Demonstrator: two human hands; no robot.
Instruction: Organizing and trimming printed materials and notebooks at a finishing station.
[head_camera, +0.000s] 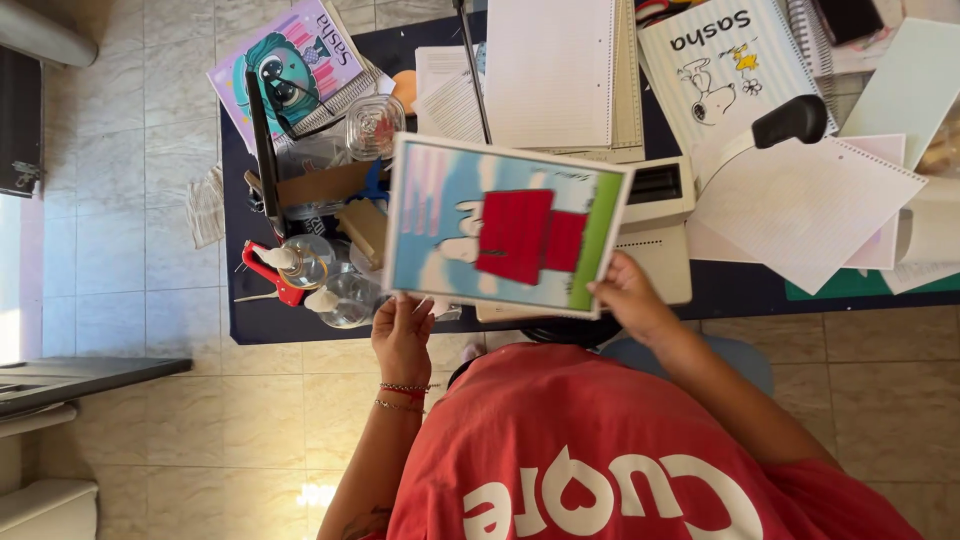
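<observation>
I hold a printed cover sheet (500, 225) with both hands above the near edge of the dark table (260, 322). It shows a cartoon dog on a red house against blue sky, with a green strip. My left hand (402, 335) grips its lower left edge; beaded bracelets circle that wrist. At the lower right corner my right hand (630, 297) pinches the sheet. Under the sheet sits a beige binding machine (665, 215) with a black-knobbed lever (790, 122).
Lined paper pads (550, 70), loose lined sheets (810, 205), a spiral notebook with a cartoon dog (725, 65) and a purple notebook (290, 60) lie on the table. Clear bottles (320, 275), a glass jar (375, 125) and a red tool (265, 270) crowd its left end. Tiled floor surrounds it.
</observation>
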